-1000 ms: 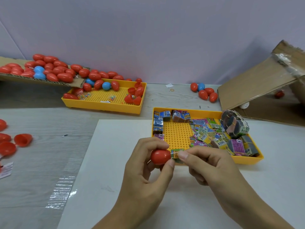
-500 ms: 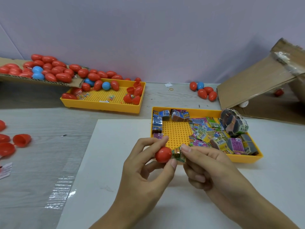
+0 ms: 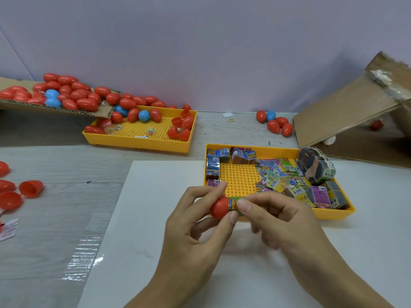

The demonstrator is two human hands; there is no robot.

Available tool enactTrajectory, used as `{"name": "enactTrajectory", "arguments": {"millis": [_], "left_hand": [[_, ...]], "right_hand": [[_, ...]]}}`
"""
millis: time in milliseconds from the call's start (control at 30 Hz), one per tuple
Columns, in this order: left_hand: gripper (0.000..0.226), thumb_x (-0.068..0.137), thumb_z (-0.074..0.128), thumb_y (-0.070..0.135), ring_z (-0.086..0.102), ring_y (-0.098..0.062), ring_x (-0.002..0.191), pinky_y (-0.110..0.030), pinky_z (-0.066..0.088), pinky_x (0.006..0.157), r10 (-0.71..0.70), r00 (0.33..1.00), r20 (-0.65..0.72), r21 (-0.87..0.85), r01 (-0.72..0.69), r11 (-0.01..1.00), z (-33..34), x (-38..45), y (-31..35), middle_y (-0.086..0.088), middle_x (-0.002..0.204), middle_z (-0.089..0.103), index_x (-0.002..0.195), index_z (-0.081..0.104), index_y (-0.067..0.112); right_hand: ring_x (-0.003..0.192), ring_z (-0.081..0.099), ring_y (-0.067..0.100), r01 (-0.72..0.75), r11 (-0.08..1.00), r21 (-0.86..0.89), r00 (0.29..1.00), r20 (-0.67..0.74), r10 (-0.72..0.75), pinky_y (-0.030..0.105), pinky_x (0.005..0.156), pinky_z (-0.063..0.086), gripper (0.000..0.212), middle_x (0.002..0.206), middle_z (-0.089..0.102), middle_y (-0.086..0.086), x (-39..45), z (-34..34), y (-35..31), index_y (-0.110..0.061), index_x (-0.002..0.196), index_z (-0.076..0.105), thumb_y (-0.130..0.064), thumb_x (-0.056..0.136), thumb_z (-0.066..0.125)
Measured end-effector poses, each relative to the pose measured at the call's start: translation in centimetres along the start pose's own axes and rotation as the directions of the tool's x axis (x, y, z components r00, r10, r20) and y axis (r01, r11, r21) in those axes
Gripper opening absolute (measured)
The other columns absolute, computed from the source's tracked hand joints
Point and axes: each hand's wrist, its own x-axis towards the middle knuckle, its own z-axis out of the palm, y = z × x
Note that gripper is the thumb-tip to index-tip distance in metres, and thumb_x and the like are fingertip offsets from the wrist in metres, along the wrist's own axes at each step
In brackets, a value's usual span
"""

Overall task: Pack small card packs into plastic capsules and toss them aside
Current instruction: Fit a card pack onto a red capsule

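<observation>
Two hands meet over the white board just before the near edge of the yellow tray (image 3: 333, 215): your left hand (image 3: 191, 227) pinches the red capsule half (image 3: 219, 207) with its mouth turned right, so your right hand (image 3: 278, 218), pinching the card pack (image 3: 233, 203), can push it in.

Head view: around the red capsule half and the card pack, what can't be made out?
- Capsule half: open mouth, hidden by card pack and left hand.
- Pack depth: covered by right hand fingertips.
- Right lower fingers: motion-blurred.
- Pack print: too small.

Bright even light, soft shadows, wide-angle edge distortion
</observation>
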Motion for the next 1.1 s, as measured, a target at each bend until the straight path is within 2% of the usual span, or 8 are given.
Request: {"name": "enactTrajectory", "arguments": {"millis": [100,233,333,467,567,800,967,1100], "left_hand": [[0.044,0.081,0.073,0.024,0.072,-0.021,0.099,-0.023,0.058,0.083,0.006,0.999,-0.041,-0.011,-0.006,1.000,0.0,0.0,0.0,0.003,0.111,0.068,0.122,0.065,0.036],[0.033,0.081,0.075,0.023,0.073,-0.021,0.098,-0.027,0.058,0.085,0.048,0.996,-0.080,0.006,-0.047,0.999,0.0,-0.1,0.1,0.003,0.109,0.074,0.112,0.068,0.031],[0.034,0.082,0.075,0.021,0.072,-0.018,0.102,-0.027,0.058,0.086,0.094,0.994,-0.059,0.043,-0.091,0.995,-0.1,-0.1,0.3,0.005,0.112,0.073,0.115,0.068,0.023],[0.036,0.084,0.073,0.021,0.070,-0.016,0.108,-0.028,0.058,0.088,0.116,0.993,-0.023,0.037,-0.115,0.993,0.0,-0.4,0.4,0.006,0.117,0.072,0.119,0.066,0.017],[0.037,0.089,0.070,0.028,0.068,-0.016,0.114,-0.030,0.058,0.089,0.169,0.985,0.016,0.080,-0.170,0.982,0.1,-0.5,0.7,0.006,0.122,0.070,0.122,0.063,0.015],[0.034,0.087,0.068,0.023,0.063,-0.009,0.119,-0.026,0.053,0.096,0.238,0.969,0.072,0.230,-0.248,0.941,0.2,-0.5,0.7,-0.004,0.126,0.067,0.119,0.065,0.012],[0.039,0.086,0.066,0.021,0.063,-0.005,0.118,-0.022,0.051,0.097,0.215,0.971,0.103,0.284,-0.236,0.929,0.2,-0.5,0.6,-0.002,0.126,0.066,0.122,0.060,0.006],[0.042,0.086,0.069,0.021,0.063,-0.005,0.118,-0.024,0.052,0.097,0.196,0.974,0.110,0.272,-0.219,0.937,0.1,-0.5,0.5,-0.001,0.127,0.066,0.124,0.060,0.006]], "right_hand": [[0.063,0.064,0.020,-0.009,1.000,0.000,1.000,-0.003,0.009,0.022,0.044,0.043,0.037,0.067,0.066,0.003,-0.1,0.1,-0.1,-0.015,0.074,0.078,-0.051,0.069,0.072],[0.075,0.073,0.022,0.004,1.000,0.022,1.000,-0.031,-0.004,0.024,0.045,0.048,0.034,0.076,0.074,0.006,-0.1,0.2,-0.5,-0.016,0.074,0.080,-0.045,0.078,0.062],[0.073,0.074,0.025,-0.023,0.998,0.054,1.000,-0.006,0.023,0.025,0.047,0.051,0.028,0.073,0.073,0.010,-0.1,0.2,-0.9,-0.011,0.074,0.078,-0.037,0.076,0.068],[0.067,0.072,0.033,-0.175,0.963,0.205,0.984,0.048,0.169,0.027,0.046,0.052,0.022,0.075,0.072,0.021,0.0,-0.2,-1.0,-0.011,0.071,0.069,-0.025,0.070,0.086],[0.063,0.071,0.029,-0.249,0.924,0.290,0.968,0.110,0.227,0.029,0.046,0.054,0.034,0.076,0.071,0.023,0.1,-0.6,-1.1,-0.010,0.083,0.058,-0.028,0.066,0.081],[0.072,0.071,0.023,-0.399,0.858,0.324,0.897,0.332,0.292,0.030,0.050,0.055,0.033,0.089,0.073,0.017,0.4,-0.9,-1.4,-0.012,0.088,0.078,-0.037,0.068,0.079],[0.074,0.071,0.020,-0.401,0.877,0.264,0.899,0.299,0.321,0.029,0.053,0.055,0.031,0.089,0.073,0.013,0.4,-1.1,-1.1,-0.013,0.083,0.077,-0.031,0.060,0.085],[0.074,0.069,0.019,-0.428,0.855,0.292,0.894,0.278,0.352,0.030,0.053,0.055,0.026,0.092,0.072,0.018,0.4,-1.0,-0.8,-0.011,0.086,0.076,-0.022,0.066,0.089]]}}
